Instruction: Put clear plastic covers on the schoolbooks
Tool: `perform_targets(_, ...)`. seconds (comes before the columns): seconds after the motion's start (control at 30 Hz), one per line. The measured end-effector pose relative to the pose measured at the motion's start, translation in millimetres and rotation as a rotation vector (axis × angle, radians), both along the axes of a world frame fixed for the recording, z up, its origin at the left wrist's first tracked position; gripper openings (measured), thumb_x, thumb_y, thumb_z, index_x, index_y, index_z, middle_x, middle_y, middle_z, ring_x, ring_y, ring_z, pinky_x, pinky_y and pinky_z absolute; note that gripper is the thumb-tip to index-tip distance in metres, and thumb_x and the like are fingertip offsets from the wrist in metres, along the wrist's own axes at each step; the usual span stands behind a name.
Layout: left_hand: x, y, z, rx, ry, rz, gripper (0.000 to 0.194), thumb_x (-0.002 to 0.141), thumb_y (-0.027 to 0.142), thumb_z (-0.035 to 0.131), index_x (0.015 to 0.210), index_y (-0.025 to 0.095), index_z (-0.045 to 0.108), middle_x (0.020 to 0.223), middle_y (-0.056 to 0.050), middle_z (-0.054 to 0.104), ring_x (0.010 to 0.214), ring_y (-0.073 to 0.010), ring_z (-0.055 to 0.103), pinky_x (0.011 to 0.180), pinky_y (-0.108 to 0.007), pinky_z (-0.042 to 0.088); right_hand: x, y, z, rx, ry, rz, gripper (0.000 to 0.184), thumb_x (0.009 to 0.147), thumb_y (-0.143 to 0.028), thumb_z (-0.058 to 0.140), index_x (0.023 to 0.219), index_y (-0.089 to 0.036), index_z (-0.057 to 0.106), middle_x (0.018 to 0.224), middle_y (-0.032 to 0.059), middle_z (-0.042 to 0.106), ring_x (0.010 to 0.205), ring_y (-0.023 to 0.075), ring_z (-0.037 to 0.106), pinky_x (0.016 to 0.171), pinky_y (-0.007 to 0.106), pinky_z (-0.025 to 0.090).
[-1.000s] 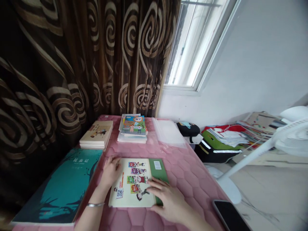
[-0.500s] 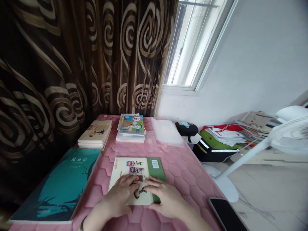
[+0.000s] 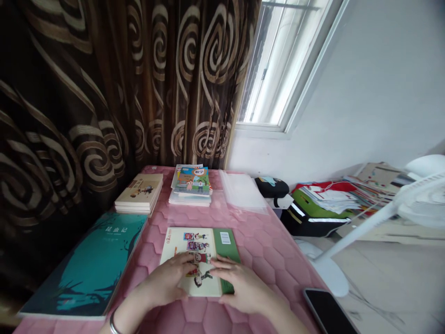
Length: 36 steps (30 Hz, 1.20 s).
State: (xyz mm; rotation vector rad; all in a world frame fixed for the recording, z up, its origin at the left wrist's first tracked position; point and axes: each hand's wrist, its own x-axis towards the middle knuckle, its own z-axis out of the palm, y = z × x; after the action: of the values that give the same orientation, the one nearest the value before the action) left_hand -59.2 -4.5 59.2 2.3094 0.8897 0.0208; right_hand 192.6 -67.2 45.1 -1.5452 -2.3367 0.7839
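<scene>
A book [image 3: 201, 288] with a cream and green cover, small cartoon figures and a barcode lies flat on the pink quilted cover. My left hand [image 3: 170, 278] rests on its cream side, fingers stretched over the printed figures, thumb by the near edge. On the green side lies my right hand [image 3: 239, 283], its fingers spread across the cover and its thumb at the near edge. Both hands are open and touch the book without lifting it. Parts of the cover are hidden beneath them.
Left of the book lies a large teal book [image 3: 90, 264]. Farther back are a stack of beige books [image 3: 139, 192], a stack of colourful textbooks [image 3: 191, 185] and clear plastic sheets [image 3: 241, 190]. A phone [image 3: 328, 311] lies near the right edge; a white fan [image 3: 368, 227] stands beyond.
My left hand has drawn back slightly toward the left, showing a little more of the printed figures. The right hand stays on the green side. The whole view has shifted slightly.
</scene>
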Motion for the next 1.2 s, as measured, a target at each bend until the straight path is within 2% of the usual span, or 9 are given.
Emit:
perform_targets(0.1,-2.7,-0.6,-0.4,0.032,-0.011,-0.01,0.059,0.068,0.02,0.069,0.125,0.026,0.061,0.149,-0.004,0.045,0.14,-0.027,0.034,0.116,-0.04,0.029,0.8,0.8,-0.2,-0.006,0.012,0.001,0.061,0.067,-0.031,0.078,0.126,-0.029,0.063,0.144,0.0023,0.049,0.138,0.026,0.038,0.113,0.04,0.035)
perform_targets(0.23,-6.9,-1.4,-0.9,0.108,0.001,0.052,0.053,0.076,0.019,0.06,0.128,0.025,0.059,0.142,-0.007,0.052,0.133,-0.0254,0.045,0.113,-0.04,0.034,1.2,1.9,-0.4,0.011,0.013,0.013,0.057,0.068,-0.026,0.076,0.124,-0.027,0.064,0.142,0.0033,0.051,0.137,0.0246,0.04,0.112,0.039,0.035)
perform_targets(0.43,-11.5,-5.9,2.3,0.093,0.074,0.023,0.069,0.066,0.02,0.071,0.133,0.028,0.055,0.151,-0.006,0.041,0.143,-0.0305,0.029,0.117,-0.047,0.026,3.6,4.2,0.2,0.023,0.037,0.034,0.052,0.07,-0.017,0.07,0.122,-0.024,0.066,0.14,0.0051,0.054,0.135,0.0234,0.042,0.112,0.038,0.036)
perform_targets(0.57,-13.4,-7.2,4.5,0.072,0.079,0.016,0.065,0.07,0.02,0.068,0.133,0.028,0.055,0.152,-0.006,0.041,0.143,-0.0285,0.029,0.118,-0.046,0.025,5.6,5.6,1.8,0.03,0.09,0.047,0.045,0.073,-0.018,0.069,0.118,-0.024,0.069,0.134,0.0056,0.059,0.132,0.0226,0.047,0.111,0.037,0.038)
perform_targets(0.73,-15.7,-3.4,1.7,0.07,0.044,0.001,0.065,0.071,0.021,0.069,0.133,0.029,0.055,0.151,-0.005,0.041,0.142,-0.028,0.031,0.117,-0.047,0.027,5.4,3.7,-0.9,0.008,0.045,0.026,0.062,0.063,-0.027,0.083,0.122,-0.022,0.066,0.137,0.0074,0.056,0.135,0.0271,0.043,0.113,0.041,0.036)
perform_targets(1.0,-16.2,-1.9,0.7,0.056,0.02,-0.025,0.066,0.071,0.017,0.066,0.135,0.029,0.053,0.151,-0.005,0.04,0.143,-0.0282,0.028,0.118,-0.05,0.023,11.5,4.6,-6.9,0.014,0.086,0.043,0.057,0.067,-0.017,0.074,0.123,-0.024,0.066,0.137,0.0053,0.057,0.134,0.0262,0.044,0.112,0.04,0.036)
perform_targets(1.13,-17.1,-8.8,5.8,0.106,-0.028,-0.053,0.054,0.079,0.018,0.058,0.131,0.03,0.057,0.149,-0.003,0.045,0.141,-0.0273,0.033,0.118,-0.048,0.023,12.0,4.3,-2.4,0.009,0.092,0.053,0.056,0.068,-0.021,0.074,0.123,-0.025,0.066,0.138,0.0054,0.056,0.134,0.0259,0.044,0.112,0.041,0.036)
perform_targets(1.2,-16.7,-12.0,8.3,0.145,-0.033,-0.043,0.04,0.088,0.023,0.049,0.125,0.029,0.061,0.14,-0.003,0.056,0.133,-0.0255,0.046,0.114,-0.043,0.032,11.7,3.5,0.4,0.0,0.096,0.05,0.055,0.068,-0.026,0.075,0.123,-0.025,0.066,0.138,0.0055,0.056,0.135,0.0267,0.043,0.112,0.042,0.036)
